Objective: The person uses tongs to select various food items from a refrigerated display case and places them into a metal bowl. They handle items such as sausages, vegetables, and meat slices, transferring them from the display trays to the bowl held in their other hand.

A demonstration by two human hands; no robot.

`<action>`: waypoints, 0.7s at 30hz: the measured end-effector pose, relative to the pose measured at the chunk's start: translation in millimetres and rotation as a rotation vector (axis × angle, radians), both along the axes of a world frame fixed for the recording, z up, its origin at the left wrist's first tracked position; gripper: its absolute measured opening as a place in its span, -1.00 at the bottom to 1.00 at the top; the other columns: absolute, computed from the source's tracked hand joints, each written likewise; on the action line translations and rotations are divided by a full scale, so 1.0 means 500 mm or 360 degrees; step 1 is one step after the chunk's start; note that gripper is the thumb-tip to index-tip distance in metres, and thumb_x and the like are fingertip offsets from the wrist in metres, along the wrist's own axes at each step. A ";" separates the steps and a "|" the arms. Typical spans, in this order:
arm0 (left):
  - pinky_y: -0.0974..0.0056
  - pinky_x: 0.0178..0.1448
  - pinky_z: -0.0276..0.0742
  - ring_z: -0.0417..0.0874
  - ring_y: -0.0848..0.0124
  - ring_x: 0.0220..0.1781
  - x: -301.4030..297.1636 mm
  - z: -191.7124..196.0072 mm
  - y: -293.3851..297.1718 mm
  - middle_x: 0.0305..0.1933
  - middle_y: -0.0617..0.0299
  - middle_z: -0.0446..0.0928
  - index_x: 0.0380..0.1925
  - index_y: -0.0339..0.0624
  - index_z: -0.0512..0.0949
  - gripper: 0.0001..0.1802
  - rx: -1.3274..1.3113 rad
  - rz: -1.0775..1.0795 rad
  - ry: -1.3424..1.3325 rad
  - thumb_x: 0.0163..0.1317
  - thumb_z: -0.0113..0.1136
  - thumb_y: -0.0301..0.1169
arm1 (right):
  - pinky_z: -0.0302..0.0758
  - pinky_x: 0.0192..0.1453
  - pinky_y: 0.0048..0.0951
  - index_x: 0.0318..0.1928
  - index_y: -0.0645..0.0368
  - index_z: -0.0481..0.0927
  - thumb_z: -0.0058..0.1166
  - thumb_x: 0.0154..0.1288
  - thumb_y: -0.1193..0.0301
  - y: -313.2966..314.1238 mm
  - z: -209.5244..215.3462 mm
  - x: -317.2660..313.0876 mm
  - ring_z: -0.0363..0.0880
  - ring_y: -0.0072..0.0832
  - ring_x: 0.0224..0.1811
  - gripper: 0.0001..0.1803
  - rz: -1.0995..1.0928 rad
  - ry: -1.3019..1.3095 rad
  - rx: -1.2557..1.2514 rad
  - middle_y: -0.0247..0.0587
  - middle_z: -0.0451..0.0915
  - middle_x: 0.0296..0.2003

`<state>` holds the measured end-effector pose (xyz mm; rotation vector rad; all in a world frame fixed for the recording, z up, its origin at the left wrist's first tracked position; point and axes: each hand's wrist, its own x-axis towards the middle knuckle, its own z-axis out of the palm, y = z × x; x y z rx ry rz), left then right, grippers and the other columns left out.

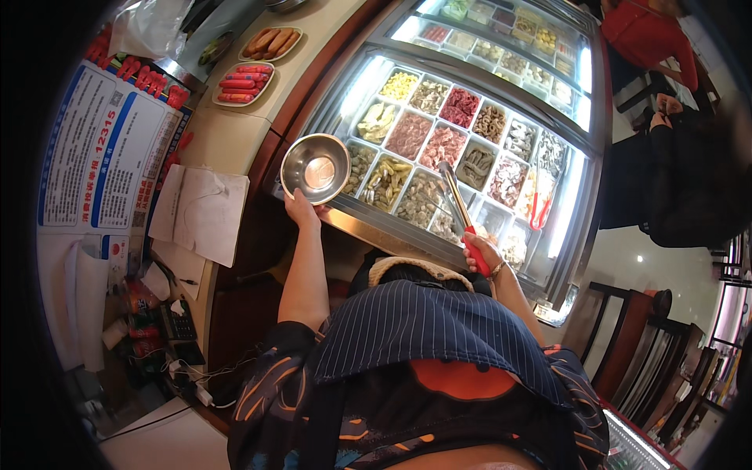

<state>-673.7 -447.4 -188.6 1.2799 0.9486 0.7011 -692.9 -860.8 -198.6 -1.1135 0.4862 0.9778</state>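
My left hand point(302, 210) grips the rim of a round steel bowl point(293, 174), held level at the left front corner of the lit display case point(374, 228). A pinkish disc shows at the bowl's bottom; I cannot tell whether it is food or a reflection. My right hand point(484, 252) is closed around the red handle of metal tongs point(457, 193). The tongs' far ends reach over the trays near the pink sliced meat point(443, 147) and the dark grey strips point(475, 166). Whether they pinch anything is too small to tell.
A second pair of red-handled tongs point(539, 205) lies at the case's right side. Plates of red-wrapped sausages point(244, 83) and brown fried sticks point(271, 44) sit on the left counter, with papers point(211, 211) nearer me. At right stands a person in dark clothes point(685, 180).
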 end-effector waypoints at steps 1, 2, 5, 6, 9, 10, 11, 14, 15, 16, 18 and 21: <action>0.37 -0.83 0.33 0.39 0.35 -0.85 0.000 -0.003 0.002 -0.61 0.08 0.42 -0.23 -0.25 0.32 -0.76 -0.0009 -0.0005 -0.0016 0.17 -0.16 -0.34 | 0.25 -0.79 -0.67 -0.22 0.09 0.33 -0.02 0.15 0.06 0.000 -0.001 0.000 0.24 -0.71 -0.78 -0.61 0.0003 0.0000 0.0005 -0.41 0.35 -0.64; 0.36 -0.83 0.33 0.39 0.34 -0.84 0.000 -0.001 -0.001 -0.61 0.08 0.42 -0.23 -0.25 0.32 -0.76 -0.0021 -0.0012 -0.0029 0.17 -0.16 -0.34 | 0.25 -0.79 -0.66 -0.22 0.08 0.33 -0.02 0.15 0.06 -0.001 -0.003 0.000 0.24 -0.71 -0.78 -0.61 0.0001 0.0002 0.0013 -0.42 0.35 -0.64; 0.36 -0.82 0.35 0.41 0.32 -0.84 -0.001 0.009 -0.007 -0.59 0.06 0.43 -0.22 -0.25 0.32 -0.75 -0.0049 -0.0063 -0.0018 0.16 -0.15 -0.34 | 0.25 -0.79 -0.66 -0.21 0.08 0.33 -0.02 0.15 0.06 -0.004 -0.004 0.000 0.24 -0.71 -0.78 -0.61 -0.0002 0.0010 0.0032 -0.42 0.35 -0.64; 0.36 -0.82 0.35 0.41 0.33 -0.84 -0.001 0.015 -0.010 -0.58 0.07 0.43 -0.22 -0.26 0.32 -0.75 -0.0052 -0.0068 -0.0007 0.16 -0.15 -0.34 | 0.25 -0.79 -0.66 -0.21 0.08 0.33 -0.01 0.15 0.06 -0.004 -0.003 0.001 0.24 -0.71 -0.78 -0.61 -0.0002 0.0013 0.0033 -0.42 0.35 -0.64; 0.37 -0.82 0.35 0.40 0.34 -0.84 -0.003 0.024 -0.013 -0.55 0.07 0.44 -0.20 -0.26 0.32 -0.74 -0.0049 -0.0067 0.0007 0.17 -0.15 -0.33 | 0.24 -0.79 -0.66 -0.22 0.08 0.34 -0.01 0.14 0.05 -0.002 -0.001 0.001 0.24 -0.71 -0.78 -0.61 0.0008 0.0009 0.0020 -0.42 0.36 -0.64; 0.38 -0.82 0.35 0.40 0.34 -0.84 -0.002 0.024 -0.011 -0.54 0.08 0.44 -0.20 -0.26 0.32 -0.74 -0.0043 -0.0059 -0.0003 0.17 -0.15 -0.33 | 0.24 -0.79 -0.67 -0.22 0.08 0.34 -0.01 0.14 0.05 -0.001 0.000 0.001 0.24 -0.72 -0.78 -0.61 0.0013 0.0005 0.0012 -0.42 0.36 -0.64; 0.38 -0.82 0.34 0.40 0.35 -0.84 -0.002 0.024 -0.012 -0.53 0.08 0.44 -0.19 -0.26 0.32 -0.73 -0.0040 -0.0053 -0.0008 0.17 -0.15 -0.33 | 0.24 -0.79 -0.67 -0.22 0.08 0.34 -0.01 0.14 0.05 -0.001 0.003 0.001 0.24 -0.72 -0.78 -0.61 0.0010 0.0001 0.0006 -0.42 0.36 -0.63; 0.40 -0.82 0.33 0.39 0.36 -0.83 -0.002 0.025 -0.015 -0.52 0.10 0.45 -0.18 -0.25 0.32 -0.73 -0.0051 -0.0045 -0.0025 0.17 -0.15 -0.34 | 0.23 -0.79 -0.67 -0.22 0.07 0.34 -0.01 0.14 0.05 0.001 0.008 0.002 0.23 -0.72 -0.77 -0.61 0.0009 -0.0007 -0.0011 -0.43 0.36 -0.63; 0.40 -0.82 0.33 0.39 0.36 -0.83 -0.002 0.019 -0.010 -0.53 0.10 0.44 -0.18 -0.25 0.32 -0.73 -0.0020 -0.0041 -0.0006 0.17 -0.15 -0.34 | 0.23 -0.79 -0.68 -0.22 0.08 0.34 -0.01 0.14 0.05 0.001 0.005 0.002 0.23 -0.72 -0.77 -0.61 0.0014 -0.0008 -0.0016 -0.43 0.36 -0.63; 0.40 -0.82 0.33 0.39 0.36 -0.83 -0.001 0.010 -0.003 -0.54 0.10 0.44 -0.18 -0.25 0.32 -0.74 0.0011 -0.0037 0.0012 0.17 -0.16 -0.34 | 0.23 -0.79 -0.68 -0.22 0.08 0.34 -0.01 0.14 0.05 0.001 0.003 0.002 0.23 -0.72 -0.78 -0.61 0.0018 -0.0008 -0.0020 -0.43 0.36 -0.63; 0.42 -0.82 0.33 0.41 0.38 -0.82 -0.001 0.006 -0.001 -0.53 0.10 0.45 -0.17 -0.25 0.33 -0.73 0.0031 -0.0042 0.0032 0.16 -0.17 -0.37 | 0.22 -0.79 -0.69 -0.22 0.08 0.34 -0.01 0.14 0.04 0.001 0.002 0.001 0.22 -0.72 -0.78 -0.61 0.0020 -0.0013 -0.0015 -0.43 0.36 -0.63; 0.45 -0.81 0.34 0.44 0.42 -0.78 -0.001 0.013 -0.007 -0.51 0.11 0.47 -0.15 -0.25 0.36 -0.71 -0.0011 -0.0065 0.0040 0.15 -0.20 -0.40 | 0.22 -0.78 -0.70 -0.21 0.07 0.34 -0.01 0.14 0.03 -0.001 0.002 0.001 0.22 -0.74 -0.78 -0.60 0.0019 -0.0013 -0.0019 -0.44 0.35 -0.63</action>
